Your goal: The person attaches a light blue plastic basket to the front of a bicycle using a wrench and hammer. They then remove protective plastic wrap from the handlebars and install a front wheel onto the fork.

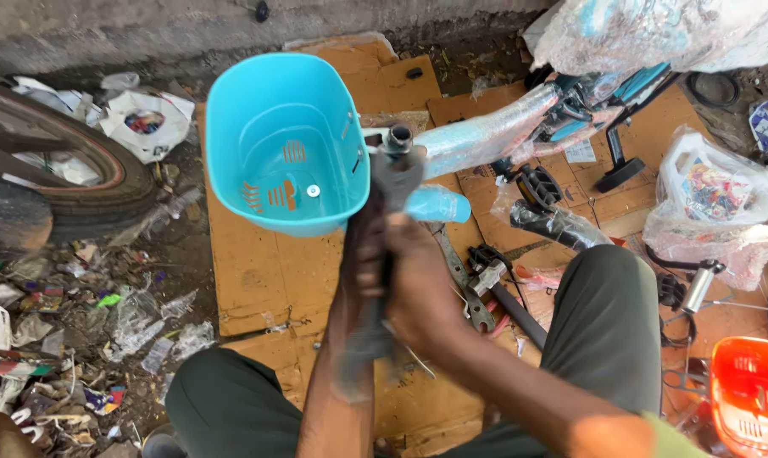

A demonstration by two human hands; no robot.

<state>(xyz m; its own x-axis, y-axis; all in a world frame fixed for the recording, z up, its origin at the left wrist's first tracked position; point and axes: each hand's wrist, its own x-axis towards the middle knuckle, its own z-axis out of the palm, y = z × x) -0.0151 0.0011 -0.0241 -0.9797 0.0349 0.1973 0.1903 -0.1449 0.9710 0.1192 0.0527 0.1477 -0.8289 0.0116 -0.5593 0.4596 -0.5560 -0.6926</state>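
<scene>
Both hands (392,263) clasp a grey wrench (394,182) beside the blue basket (282,144).

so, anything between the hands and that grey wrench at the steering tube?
Nothing visible. Both hands, left and right, already grip the wrench, whose head sits at the tube top beside the blue basket.

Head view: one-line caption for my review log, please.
Both hands, left and right, grip a grey wrench beside a turquoise bicycle basket above cardboard.
</scene>
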